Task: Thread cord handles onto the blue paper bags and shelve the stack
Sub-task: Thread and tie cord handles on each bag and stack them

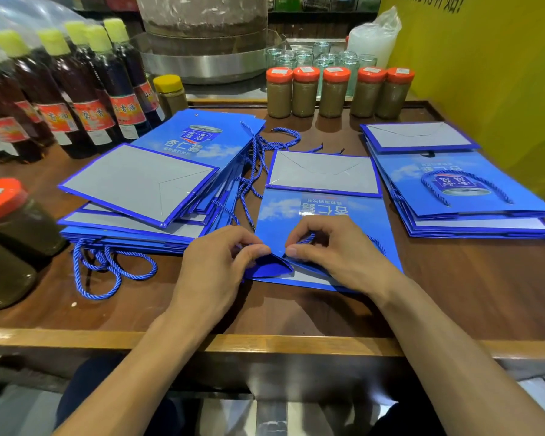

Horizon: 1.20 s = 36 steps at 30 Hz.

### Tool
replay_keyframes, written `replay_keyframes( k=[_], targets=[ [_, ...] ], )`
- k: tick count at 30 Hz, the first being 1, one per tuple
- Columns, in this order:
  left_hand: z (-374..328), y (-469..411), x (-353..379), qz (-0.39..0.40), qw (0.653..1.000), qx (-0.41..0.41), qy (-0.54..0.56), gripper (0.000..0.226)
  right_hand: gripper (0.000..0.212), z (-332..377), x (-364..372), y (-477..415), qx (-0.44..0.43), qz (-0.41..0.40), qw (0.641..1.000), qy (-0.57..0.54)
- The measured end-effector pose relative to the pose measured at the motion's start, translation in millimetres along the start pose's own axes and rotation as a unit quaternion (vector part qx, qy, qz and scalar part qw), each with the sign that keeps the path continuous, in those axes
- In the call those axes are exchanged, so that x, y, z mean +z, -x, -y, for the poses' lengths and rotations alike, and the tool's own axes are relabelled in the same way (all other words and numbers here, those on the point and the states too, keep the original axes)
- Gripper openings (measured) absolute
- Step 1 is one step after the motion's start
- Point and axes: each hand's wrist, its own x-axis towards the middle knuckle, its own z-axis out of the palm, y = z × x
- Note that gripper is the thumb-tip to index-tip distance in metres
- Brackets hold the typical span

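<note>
Threading under way: on the surface [453, 294], the left hand [214, 272] pinches open the flat blue bag [321, 212] at its mouth while the right hand [337, 256] pinches a cord [309, 238]. The likely next move is feeding it through the hole.

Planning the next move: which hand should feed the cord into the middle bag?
Right, probably. The right hand pinches the cord at the mouth of the bag; the left hand is busy pinching the bag's edge open.
</note>
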Motion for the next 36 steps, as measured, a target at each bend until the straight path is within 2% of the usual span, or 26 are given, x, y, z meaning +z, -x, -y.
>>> replay_keyframes(
  k=[4, 7, 11, 13, 17, 22, 26, 29, 36],
  targets=[
    [-6.8, -7.1, 4.7, 0.010, 1.000, 0.003, 0.008, 0.013, 0.006, -2.9, -4.3, -1.2, 0.002, -0.006, 1.000, 0.018],
    [-7.6, -8.4, 5.9, -0.005, 1.000, -0.019, -0.002, 0.032, 0.007, -5.0, -2.8, -2.4, 0.011, -0.022, 0.999, 0.031],
    [-7.8, 0.7, 9.6, 0.028, 0.983, 0.064, -0.171, 0.040, 0.007, -3.9, -0.1, -3.6, 0.024, -0.023, 0.998, 0.054],
    [-8.3, 6.7, 10.2, 0.044, 0.978, 0.093, -0.180, 0.033, 0.007, -4.1, -0.1, -3.0, 0.021, -0.025, 0.998, 0.053],
    [-8.0, 10.5, 13.3, 0.060, 0.970, 0.089, -0.219, 0.062, 0.005, -3.1, -1.0, -2.1, 0.008, -0.031, 0.999, 0.039],
    [-12.1, 9.2, 16.6, 0.024, 0.964, 0.106, -0.243, 0.048, 0.008, 0.3, -5.2, 2.0, 0.012, 0.003, 1.000, -0.005],
    [-9.0, 10.0, 13.8, 0.033, 0.967, 0.115, -0.227, 0.043, 0.034, 0.1, -18.7, 7.0, 0.031, 0.061, 0.996, -0.062],
    [-5.5, 9.4, 13.0, 0.041, 0.970, 0.118, -0.209, 0.042, 0.050, 0.0, -20.0, 9.8, 0.020, 0.078, 0.996, -0.033],
    [-4.9, 10.7, 9.6, 0.021, 0.983, 0.095, -0.155, 0.036, 0.039, 3.6, -13.5, 10.9, -0.038, 0.019, 0.995, 0.086]
  ],
)
